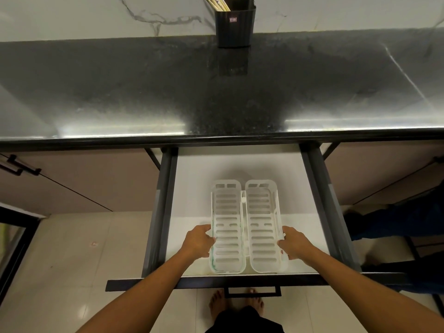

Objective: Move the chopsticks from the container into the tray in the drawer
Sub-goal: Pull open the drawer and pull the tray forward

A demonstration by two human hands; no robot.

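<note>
- Head view: both hands are placed on the white slotted tray (245, 227) in the open drawer (192, 188).
- Left hand (198, 241) grip is curled on its left rim; right hand (294, 245) grip is curled on its right rim.
- Chopsticks (217, 2) are stood in the black container (234, 25) at the counter (144, 92) rear.

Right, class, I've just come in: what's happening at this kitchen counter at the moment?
A person stands at an open drawer and grips a white slotted tray inside it, left hand on its left edge, right hand on its right. The tray holds nothing yet. The chopsticks stand in the black container at the back of the counter, untouched.
</note>
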